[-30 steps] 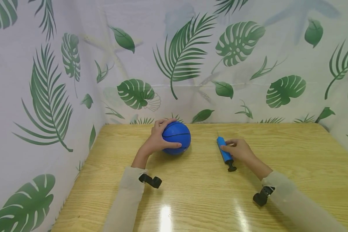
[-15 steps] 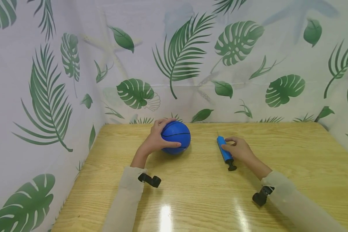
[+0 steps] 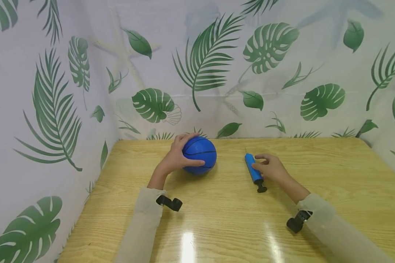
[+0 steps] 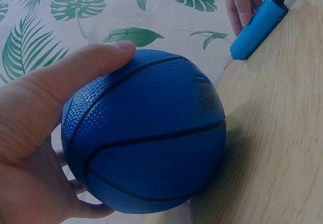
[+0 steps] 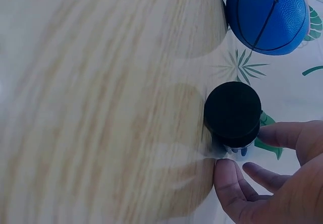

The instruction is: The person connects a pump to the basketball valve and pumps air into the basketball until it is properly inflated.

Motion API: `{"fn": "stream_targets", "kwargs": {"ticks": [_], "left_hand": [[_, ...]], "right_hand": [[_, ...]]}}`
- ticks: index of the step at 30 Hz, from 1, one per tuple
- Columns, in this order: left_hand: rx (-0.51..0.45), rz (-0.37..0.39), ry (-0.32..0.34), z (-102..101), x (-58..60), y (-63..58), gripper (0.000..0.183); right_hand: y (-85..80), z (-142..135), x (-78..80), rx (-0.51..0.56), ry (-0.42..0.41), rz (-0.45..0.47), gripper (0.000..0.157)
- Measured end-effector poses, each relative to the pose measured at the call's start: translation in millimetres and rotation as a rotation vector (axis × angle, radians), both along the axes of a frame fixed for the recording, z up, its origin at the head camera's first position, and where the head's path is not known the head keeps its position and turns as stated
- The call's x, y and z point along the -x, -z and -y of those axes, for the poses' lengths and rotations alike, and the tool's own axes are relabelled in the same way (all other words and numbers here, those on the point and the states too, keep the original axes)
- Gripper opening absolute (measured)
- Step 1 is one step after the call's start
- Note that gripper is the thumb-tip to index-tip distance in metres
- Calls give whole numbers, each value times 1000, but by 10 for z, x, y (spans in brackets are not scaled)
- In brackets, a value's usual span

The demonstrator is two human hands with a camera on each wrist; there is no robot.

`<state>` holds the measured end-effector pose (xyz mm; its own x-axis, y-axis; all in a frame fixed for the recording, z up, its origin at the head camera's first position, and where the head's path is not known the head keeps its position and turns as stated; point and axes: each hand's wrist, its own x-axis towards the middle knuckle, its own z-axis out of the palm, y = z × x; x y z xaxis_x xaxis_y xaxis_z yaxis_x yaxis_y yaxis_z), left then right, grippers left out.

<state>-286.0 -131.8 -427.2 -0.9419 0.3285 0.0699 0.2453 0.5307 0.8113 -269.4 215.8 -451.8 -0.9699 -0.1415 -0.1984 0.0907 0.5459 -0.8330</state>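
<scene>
A blue rubber mini basketball (image 3: 200, 155) sits near the back of the wooden table. My left hand (image 3: 179, 157) holds it from the left side, thumb across its front and fingers over its top, as the left wrist view also shows. To its right a blue hand pump (image 3: 253, 168) with a black handle (image 5: 232, 110) lies slantwise, its thin needle pointing to the back wall. My right hand (image 3: 271, 168) is at the pump's right side, thumb right at the barrel and fingers spread loosely; in the right wrist view the fingertips (image 5: 224, 171) stand apart from it.
A white cloth (image 3: 217, 109) printed with green leaves hangs behind and on both sides of the table (image 3: 224, 215). Small black wrist cameras (image 3: 169, 202) are strapped over both pale sleeves.
My right index finger has lifted slightly off the pump, which has barely shifted. My left hand and the basketball have stayed in place.
</scene>
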Motion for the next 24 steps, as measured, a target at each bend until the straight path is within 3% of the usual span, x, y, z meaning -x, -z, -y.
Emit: {"fn": "stream_targets", "kwargs": {"ticks": [16,24], "left_hand": [[-3,-6,38,7,-4,-26,93],[-18,3,96,-11,2,-24,95]], "right_hand": [[-50,10,-9,-1,2,18,56],[-64,10,-14,-11,-3,11,56]]}}
